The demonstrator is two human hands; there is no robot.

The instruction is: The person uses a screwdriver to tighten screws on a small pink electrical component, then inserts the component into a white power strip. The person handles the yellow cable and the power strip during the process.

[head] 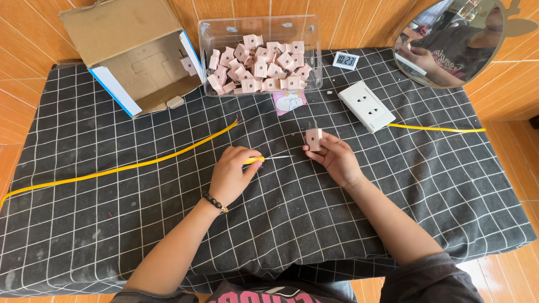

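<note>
- The left hand is curled tight around a small screwdriver (yellow handle, thin shaft), resting on the checked cloth.
- The right hand pinches a pink block upright, just beyond the shaft's tip.
- Behind them: a clear tub of similar blocks.

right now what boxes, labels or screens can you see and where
cardboard box: top left, open on its side, brown with blue and white edges
plastic tub: top centre, clear, full of pink blocks
small clock screen: right of tub, white, grey display
sticker card: below tub, pink, cartoon picture
</note>
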